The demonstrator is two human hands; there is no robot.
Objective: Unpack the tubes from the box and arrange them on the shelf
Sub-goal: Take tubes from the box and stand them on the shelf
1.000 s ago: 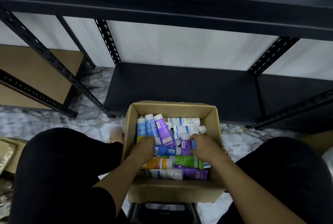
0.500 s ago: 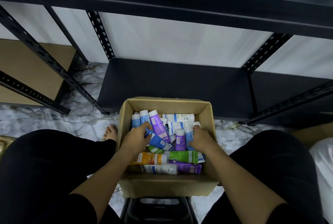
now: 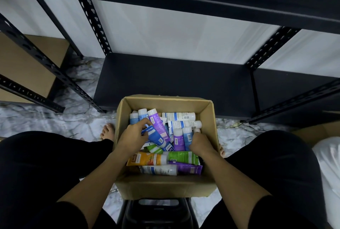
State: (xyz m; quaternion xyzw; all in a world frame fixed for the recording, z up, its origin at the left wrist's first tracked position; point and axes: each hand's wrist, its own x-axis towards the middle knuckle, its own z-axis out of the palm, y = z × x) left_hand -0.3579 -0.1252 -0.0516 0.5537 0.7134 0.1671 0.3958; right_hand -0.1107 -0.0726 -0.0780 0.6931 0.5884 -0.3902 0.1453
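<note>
Dim, soft light; wide-angle edge distortion.

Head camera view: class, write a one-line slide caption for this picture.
Both hands, left on a blue tube, right, dig into a cardboard box of tubes before a dark shelf.

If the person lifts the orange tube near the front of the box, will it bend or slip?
The orange tube looks like a soft squeeze tube, so it probably gives slightly when gripped. Its glossy label may be a little slippery. Lying loose among other tubes in the cardboard box, it should lift out freely.
</note>
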